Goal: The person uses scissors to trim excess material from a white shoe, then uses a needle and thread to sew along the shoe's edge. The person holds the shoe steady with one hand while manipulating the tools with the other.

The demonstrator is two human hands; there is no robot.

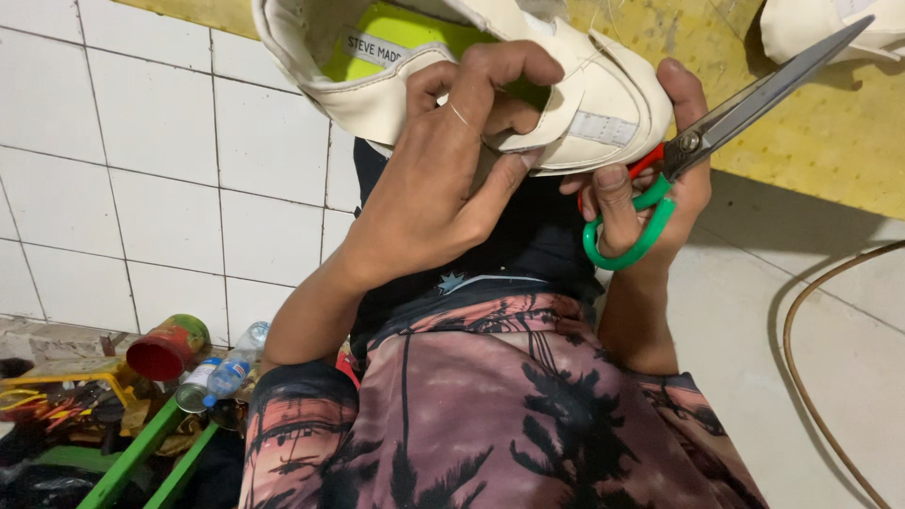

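Note:
A cream-white shoe [603,94] with a bright yellow-green insole [415,33] is held up in front of me, over my lap. My left hand [452,160] grips the shoe's side, fingers curled over its edge and thumb pressed under it. My right hand [650,188] supports the shoe from the right and also holds a pair of scissors [735,118] with green and red handle loops. The steel blades point up and right, away from the shoe. A thin ring sits on one left finger.
White wall tiles [160,160] fill the left. A yellow mat [830,132] lies under another pale shoe [820,28] at top right. A red can [170,347], plastic bottle [231,369] and green frame [141,452] crowd lower left. A thin cable [801,368] curves over the floor at right.

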